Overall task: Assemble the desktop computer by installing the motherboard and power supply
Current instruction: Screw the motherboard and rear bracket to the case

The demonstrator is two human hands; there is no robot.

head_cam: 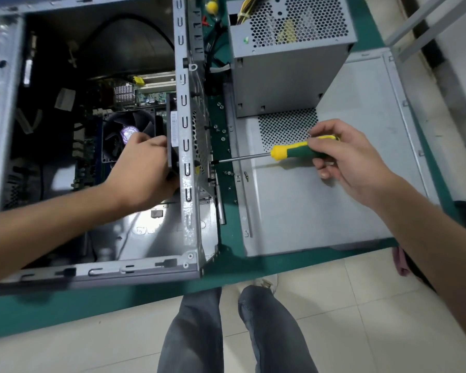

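Observation:
An open grey computer case (184,146) lies on the green table. The motherboard (145,99) with its black cooler fan (127,130) sits inside. My left hand (143,170) reaches into the case and grips a black case fan (172,125) against the rear wall. My right hand (345,157) grips a green and yellow screwdriver (293,152); its tip touches the outside of that rear wall. The grey power supply (288,63) stands outside the case on the right.
A grey side panel (334,211) lies flat under the power supply and my right hand. Several loose screws (222,130) lie on the green mat between case and panel. The table's front edge runs above my legs.

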